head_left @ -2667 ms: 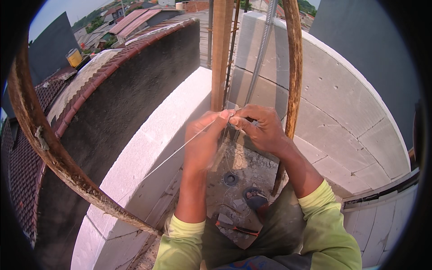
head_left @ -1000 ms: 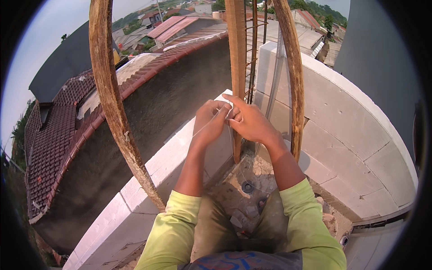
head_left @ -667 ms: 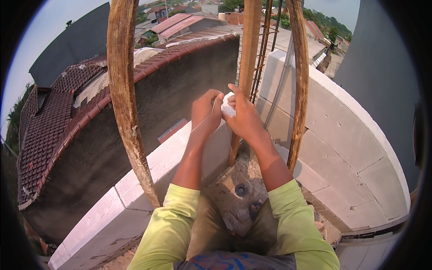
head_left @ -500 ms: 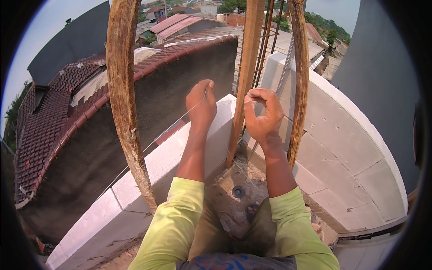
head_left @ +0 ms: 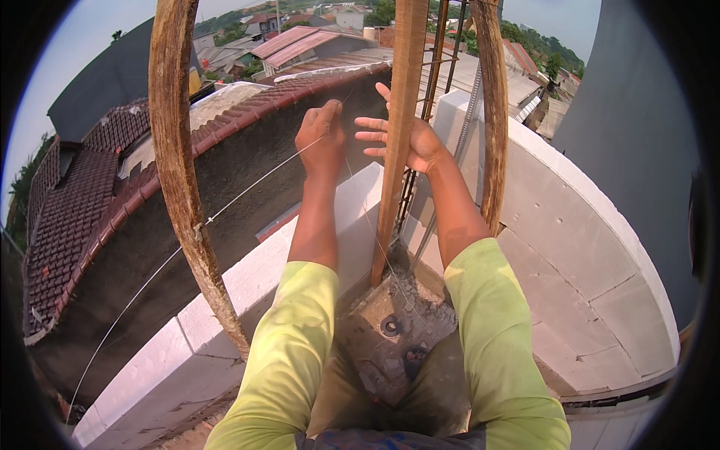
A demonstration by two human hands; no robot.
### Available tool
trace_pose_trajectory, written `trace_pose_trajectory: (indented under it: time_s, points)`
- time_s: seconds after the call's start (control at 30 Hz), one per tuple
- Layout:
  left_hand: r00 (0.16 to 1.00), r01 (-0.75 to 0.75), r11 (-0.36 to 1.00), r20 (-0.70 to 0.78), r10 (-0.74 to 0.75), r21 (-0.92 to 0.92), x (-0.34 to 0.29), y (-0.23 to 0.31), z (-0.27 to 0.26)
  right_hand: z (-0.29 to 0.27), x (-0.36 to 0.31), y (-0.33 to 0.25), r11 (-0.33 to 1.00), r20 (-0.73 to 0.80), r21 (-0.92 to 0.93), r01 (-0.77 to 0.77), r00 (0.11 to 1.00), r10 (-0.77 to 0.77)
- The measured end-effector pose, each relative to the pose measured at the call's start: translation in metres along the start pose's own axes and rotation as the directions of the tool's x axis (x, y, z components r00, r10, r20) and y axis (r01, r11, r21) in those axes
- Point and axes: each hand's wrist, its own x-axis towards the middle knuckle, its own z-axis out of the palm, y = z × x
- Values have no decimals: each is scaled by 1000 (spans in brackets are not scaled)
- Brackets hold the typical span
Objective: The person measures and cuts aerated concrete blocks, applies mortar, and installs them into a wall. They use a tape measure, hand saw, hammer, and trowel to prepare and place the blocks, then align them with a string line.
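Observation:
My left hand (head_left: 320, 140) is closed on a thin pale string (head_left: 264, 178). The string runs taut down to the left, past a rough wooden pole (head_left: 171, 112), and on over the white block wall (head_left: 247, 281). A loose, thinner length hangs from the same hand toward the floor. Beside an upright squared timber post (head_left: 396, 142), my right hand (head_left: 426, 147) has its fingers spread. The palm lies to the right of the post and the fingertips show to its left, with the post crossing in front. No string is visible in the right hand.
A second rough pole (head_left: 493, 112) and rusty rebar (head_left: 442, 64) rise at the right. A light block wall (head_left: 570, 247) curves along that side. Rubble and dark round pipe ends (head_left: 391, 325) are on the floor below. Beyond stands a dark wall (head_left: 270, 127) with roof tiles.
My right hand has opened from a pinch and reached behind the timber post. My left hand has moved slightly up and left, and the string now slants higher and tighter.

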Motion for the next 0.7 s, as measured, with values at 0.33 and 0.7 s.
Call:
trace_pose_trajectory:
  time_s: [0.33, 0.7]
  points:
    - [992, 11, 991, 129, 6, -131, -20, -5, 15, -11, 32, -13, 968, 109, -181, -174, 975, 196]
    - [928, 365, 733, 291, -234, -574, -30, 11, 33, -2, -2, 11, 977, -130, -21, -210, 970, 206]
